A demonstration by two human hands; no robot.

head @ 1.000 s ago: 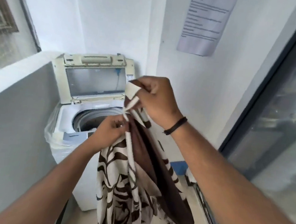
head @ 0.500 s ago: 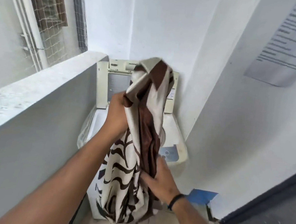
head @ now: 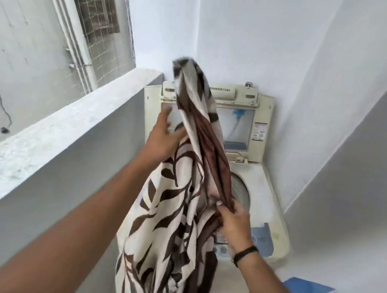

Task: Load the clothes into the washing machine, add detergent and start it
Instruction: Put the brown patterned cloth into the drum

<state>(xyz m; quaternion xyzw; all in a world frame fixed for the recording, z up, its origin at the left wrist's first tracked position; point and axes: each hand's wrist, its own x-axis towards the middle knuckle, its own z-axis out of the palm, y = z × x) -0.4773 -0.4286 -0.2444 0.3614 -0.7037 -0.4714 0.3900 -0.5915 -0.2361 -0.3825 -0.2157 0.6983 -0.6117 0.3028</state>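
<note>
A cream cloth with a brown leaf print (head: 171,213) hangs in front of the white top-loading washing machine (head: 270,197). The machine's lid (head: 242,120) stands upright, and the drum opening (head: 242,193) shows behind the cloth. The cloth's top end is tossed up above the lid. My left hand (head: 165,135) is raised beside the cloth's upper part with fingers spread, thumb against the fabric. My right hand (head: 235,220) pinches the brown fold lower down, over the front of the drum. The control panel (head: 261,238) sits at the machine's front edge.
A grey parapet wall (head: 74,133) runs close along the left of the machine. White walls close in behind and on the right. A blue flat object (head: 304,289) lies on the floor at lower right. Pipes and a meshed window (head: 96,9) are beyond the parapet.
My left hand has let go of the cloth's top and spread its fingers. The cloth's upper end has swung up over the lid. My right hand keeps its grip lower down.
</note>
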